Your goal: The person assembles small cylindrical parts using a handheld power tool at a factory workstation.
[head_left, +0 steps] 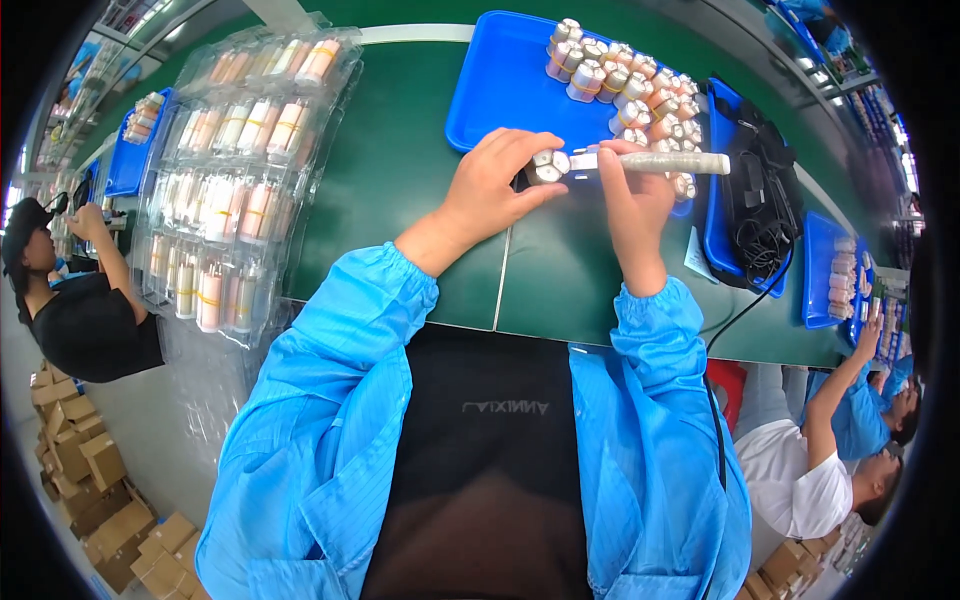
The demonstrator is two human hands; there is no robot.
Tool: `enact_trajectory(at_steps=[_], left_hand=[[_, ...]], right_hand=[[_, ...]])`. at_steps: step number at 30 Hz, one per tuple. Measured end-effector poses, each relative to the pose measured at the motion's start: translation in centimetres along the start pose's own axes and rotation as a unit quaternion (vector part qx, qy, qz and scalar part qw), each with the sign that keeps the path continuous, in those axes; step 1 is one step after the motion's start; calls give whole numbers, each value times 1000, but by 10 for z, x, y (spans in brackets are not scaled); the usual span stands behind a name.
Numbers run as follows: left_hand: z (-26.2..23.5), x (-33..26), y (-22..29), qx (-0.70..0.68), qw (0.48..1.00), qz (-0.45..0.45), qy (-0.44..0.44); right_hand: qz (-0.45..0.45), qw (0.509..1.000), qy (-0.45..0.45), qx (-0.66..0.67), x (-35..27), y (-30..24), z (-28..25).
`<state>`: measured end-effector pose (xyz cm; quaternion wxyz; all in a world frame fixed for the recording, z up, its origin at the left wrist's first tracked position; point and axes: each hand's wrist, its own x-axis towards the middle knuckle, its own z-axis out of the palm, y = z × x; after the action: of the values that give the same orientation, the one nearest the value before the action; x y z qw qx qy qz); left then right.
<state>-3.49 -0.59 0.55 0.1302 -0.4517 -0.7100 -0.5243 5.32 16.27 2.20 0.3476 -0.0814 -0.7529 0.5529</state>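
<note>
nearest: blue sleeves point(330, 420) come in from the lower edge over a dark apron point(490, 450)

left hand point(495, 185) is curled over a small white-and-grey capped piece point(547, 166), fingers closed round it, thumb side pressing it from the left; it is held just above the green bench point(400, 170), at the near edge of the blue tray point(500, 90)

right hand point(632, 200) is closed on a long pale pen-like tool point(660, 162), lying roughly level, its left tip meeting the capped piece; the far end sticks out to the right past the fingers

handling, as judged: the piece looks small, light, rigid plastic with a smooth, likely slippery shell; a pinch across its sides near the cap seems the safe hold, leaving the end face free for the tool. the tool looks light and stiff; holding it near the working tip, as here, gives the most control. whether the tip is inserted or only touching cannot be told, the fingers hide the joint

farther: a cluster of like pieces point(625, 85) with peach and white bodies stands packed on the blue tray's right half

right of that, a second blue tray with black cables point(755, 215)

left, well apart: stacked clear blister trays point(240, 170) of similar peach-and-white parts

rim of view: other people at both sides, cardboard boxes point(85, 460) on the floor lower left
</note>
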Motion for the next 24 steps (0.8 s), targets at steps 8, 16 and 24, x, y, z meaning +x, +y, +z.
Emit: enact_trajectory(at_steps=[8,16,24], left_hand=[[-1,-4,-2,44,999,28,-3],[1,-3,0,74,996,58,0],[1,-8,10,-28,997,15,-69]], right_hand=[[-11,999,20,49,-4,-4,0],[-69,997,-9,-30,-2,0,-8],[-89,993,-27,-77,-6,-13,-16]])
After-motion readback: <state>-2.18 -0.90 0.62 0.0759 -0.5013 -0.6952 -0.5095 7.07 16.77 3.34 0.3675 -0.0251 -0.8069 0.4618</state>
